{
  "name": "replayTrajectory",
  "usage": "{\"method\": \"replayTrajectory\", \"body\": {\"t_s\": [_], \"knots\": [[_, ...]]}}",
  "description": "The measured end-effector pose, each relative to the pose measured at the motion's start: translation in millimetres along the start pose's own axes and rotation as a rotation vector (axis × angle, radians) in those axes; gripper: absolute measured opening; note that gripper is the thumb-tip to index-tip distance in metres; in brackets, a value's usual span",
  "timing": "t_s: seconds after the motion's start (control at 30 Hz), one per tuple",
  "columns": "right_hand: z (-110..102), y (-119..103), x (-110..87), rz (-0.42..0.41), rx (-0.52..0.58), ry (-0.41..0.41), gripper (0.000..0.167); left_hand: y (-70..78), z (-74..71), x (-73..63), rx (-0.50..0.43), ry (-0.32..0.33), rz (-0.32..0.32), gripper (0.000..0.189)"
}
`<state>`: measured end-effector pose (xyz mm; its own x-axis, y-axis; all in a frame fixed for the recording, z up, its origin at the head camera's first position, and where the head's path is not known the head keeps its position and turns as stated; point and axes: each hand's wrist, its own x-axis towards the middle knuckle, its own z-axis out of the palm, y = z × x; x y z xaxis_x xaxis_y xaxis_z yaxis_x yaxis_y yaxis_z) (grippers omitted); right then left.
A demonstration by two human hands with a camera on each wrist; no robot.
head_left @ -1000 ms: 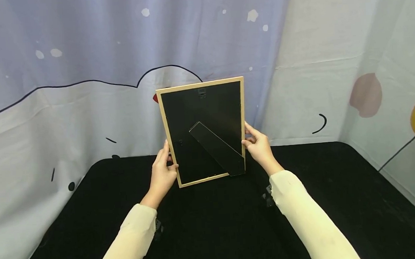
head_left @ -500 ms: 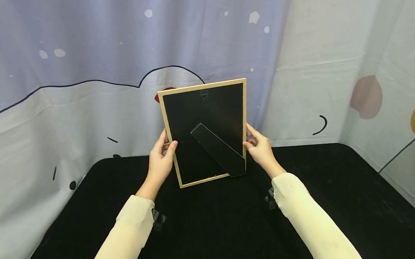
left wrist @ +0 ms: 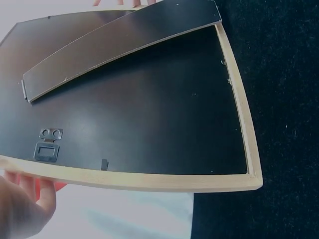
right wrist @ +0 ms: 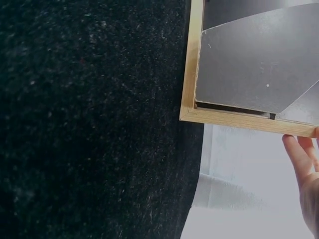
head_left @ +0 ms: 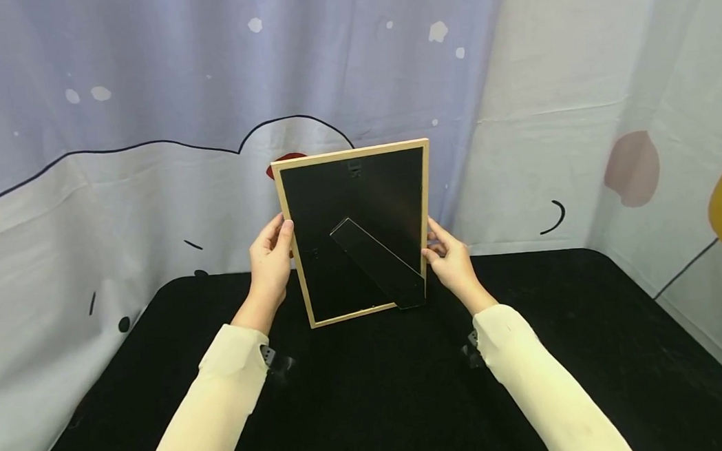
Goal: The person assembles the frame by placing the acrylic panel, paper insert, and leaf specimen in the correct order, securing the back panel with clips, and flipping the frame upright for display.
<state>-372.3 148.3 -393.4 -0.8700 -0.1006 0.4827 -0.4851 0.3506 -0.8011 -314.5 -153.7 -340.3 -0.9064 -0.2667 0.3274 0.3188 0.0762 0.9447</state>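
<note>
A picture frame [head_left: 359,192] with a light wooden border stands upright in the middle of the head view, its black back toward me and tilted slightly. On that back, a black easel leg [head_left: 378,262] slants down to the lower right corner. My left hand [head_left: 268,262] holds the left side about halfway up, thumb at the border and fingers behind. Lower on the right side, my right hand [head_left: 453,261] pinches the border between thumb and fingers. In the left wrist view a metal hanger [left wrist: 47,145] shows on the back panel. The frame's front is hidden.
A black cloth-covered table [head_left: 371,397] lies under the frame and both forearms. Behind it hangs a printed curtain [head_left: 149,211] in lilac and white, close beyond the table's far edge. Another curtain panel [head_left: 669,82] borders the right side.
My left hand has slid up along the frame's left side, from near the lower corner to about halfway. The right hand and the frame have barely moved.
</note>
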Motion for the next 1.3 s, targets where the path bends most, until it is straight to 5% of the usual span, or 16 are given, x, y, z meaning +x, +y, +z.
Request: {"method": "replayTrajectory", "body": {"t_s": [0.37,0.63,1.03,1.3], "knots": [[0.8,-5.0,-4.6,-0.064,-0.079,0.015,0.066,0.4,3.1,-1.0,-0.025,0.038,-0.01,0.043],[6.3,-21.2,-9.5,-0.076,-0.026,0.178,0.043,-1.5,2.8,-2.5,-0.043,0.036,-0.005,0.043],[15.3,-46.8,-25.9,-0.01,0.044,-0.113,0.036,0.0,-1.0,-9.6,-0.043,0.011,-0.032,0.045],[10.8,-75.6,-39.5,0.007,-0.004,-0.173,0.031,-0.2,1.0,-15.0,-0.039,0.002,-0.05,0.044]]}}
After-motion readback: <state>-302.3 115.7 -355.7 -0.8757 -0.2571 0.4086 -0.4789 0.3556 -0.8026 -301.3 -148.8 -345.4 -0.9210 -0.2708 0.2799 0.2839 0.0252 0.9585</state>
